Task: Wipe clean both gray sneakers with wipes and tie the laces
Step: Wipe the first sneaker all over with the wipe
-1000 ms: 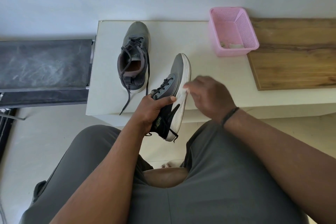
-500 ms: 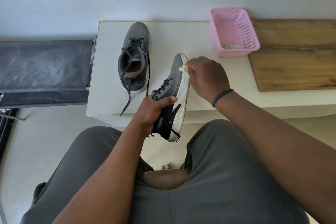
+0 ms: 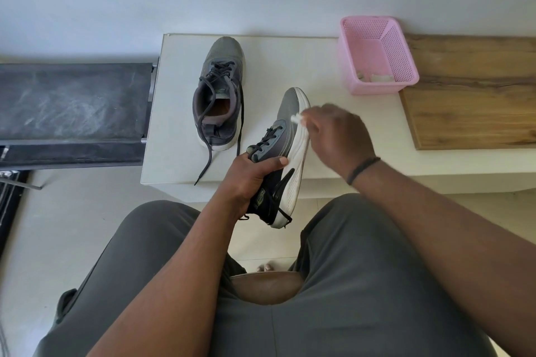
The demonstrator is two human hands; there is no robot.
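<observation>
The left hand (image 3: 249, 175) grips the gray mesh sneaker with the white rubber sole (image 3: 285, 153) around its collar, tipped on its side above the edge of the white worktop (image 3: 290, 66). The right hand (image 3: 338, 136) pinches a small crumpled white wipe (image 3: 298, 119) against the sole edge near the toe. That wad looks tiny; I'd guess it could slip from the fingertips or merely smear grime. The hold is at the heel end only, so hard rubbing up front might twist the shoe loose. The second gray sneaker with loose dark laces (image 3: 219, 95) stands on the worktop, one lace trailing to its edge, easily snagged. A pink perforated plastic basket (image 3: 351, 61) sits nearby.
</observation>
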